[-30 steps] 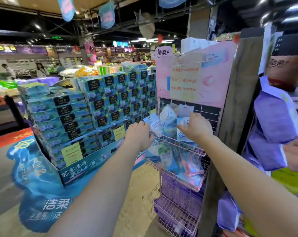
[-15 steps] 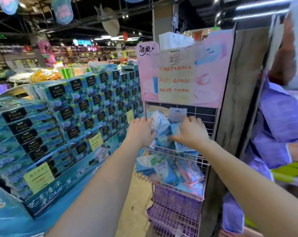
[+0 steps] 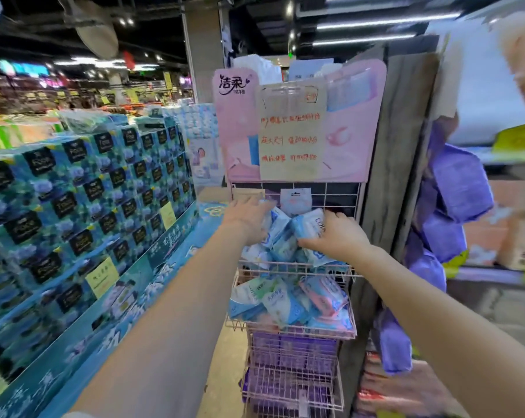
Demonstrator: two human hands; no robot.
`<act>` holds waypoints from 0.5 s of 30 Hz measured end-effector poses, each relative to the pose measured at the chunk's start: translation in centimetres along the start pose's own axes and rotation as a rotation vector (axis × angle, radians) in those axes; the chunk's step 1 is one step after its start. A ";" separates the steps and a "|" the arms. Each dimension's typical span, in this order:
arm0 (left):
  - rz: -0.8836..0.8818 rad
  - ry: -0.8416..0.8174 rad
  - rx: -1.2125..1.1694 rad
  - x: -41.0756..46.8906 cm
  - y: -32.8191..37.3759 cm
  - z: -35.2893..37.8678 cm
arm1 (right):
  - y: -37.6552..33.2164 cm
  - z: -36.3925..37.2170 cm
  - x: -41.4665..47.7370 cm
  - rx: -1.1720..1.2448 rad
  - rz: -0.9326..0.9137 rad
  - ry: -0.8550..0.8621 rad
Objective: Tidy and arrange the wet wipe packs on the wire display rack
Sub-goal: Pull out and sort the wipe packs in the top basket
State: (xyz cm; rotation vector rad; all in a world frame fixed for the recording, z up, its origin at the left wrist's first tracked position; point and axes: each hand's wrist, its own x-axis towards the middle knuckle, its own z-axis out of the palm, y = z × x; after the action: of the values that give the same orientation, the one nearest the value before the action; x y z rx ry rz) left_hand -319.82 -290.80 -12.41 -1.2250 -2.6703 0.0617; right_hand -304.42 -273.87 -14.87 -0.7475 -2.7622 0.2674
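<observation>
A pink wire display rack (image 3: 297, 268) stands in front of me with three baskets. Light-blue wet wipe packs (image 3: 281, 236) are heaped in the top basket. My left hand (image 3: 247, 217) lies against the left side of that heap, fingers around the packs. My right hand (image 3: 335, 236) grips a blue-and-white wet wipe pack (image 3: 308, 226) on the heap's right side. The middle basket holds mixed blue, green and pink packs (image 3: 291, 300). Purple packs (image 3: 294, 348) fill the bottom basket.
A pink header board with a handwritten sign (image 3: 291, 131) tops the rack. A tall stack of blue tissue boxes (image 3: 83, 200) stands to the left. A wooden post (image 3: 397, 152) and hanging purple packs (image 3: 457, 188) are close on the right.
The view has swung so the rack sits more central. Both hands stayed in the top basket, and the packs between them now stand more bunched and upright.
</observation>
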 end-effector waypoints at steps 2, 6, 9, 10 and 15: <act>0.065 -0.012 0.026 0.5 -0.6 -0.2 | -0.2 0.1 -0.1 0.047 0.031 -0.019; 0.151 -0.040 0.054 1.2 -1.4 -0.1 | -0.3 0.3 -0.1 0.106 0.072 -0.054; 0.168 -0.026 -0.008 1.9 -1.8 0.1 | -0.2 0.8 -0.1 0.115 0.101 -0.054; 0.173 -0.019 -0.027 2.1 -2.0 0.1 | -0.2 0.9 -0.1 0.126 0.104 -0.044; 0.133 0.050 -0.023 3.0 -2.1 0.2 | 0.0 1.1 0.0 0.248 0.079 0.037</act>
State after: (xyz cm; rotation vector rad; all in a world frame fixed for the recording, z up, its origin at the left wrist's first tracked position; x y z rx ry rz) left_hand -323.33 -289.91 -11.83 -1.3912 -2.5506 0.0202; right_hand -304.76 -273.97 -15.92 -0.7875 -2.6032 0.5930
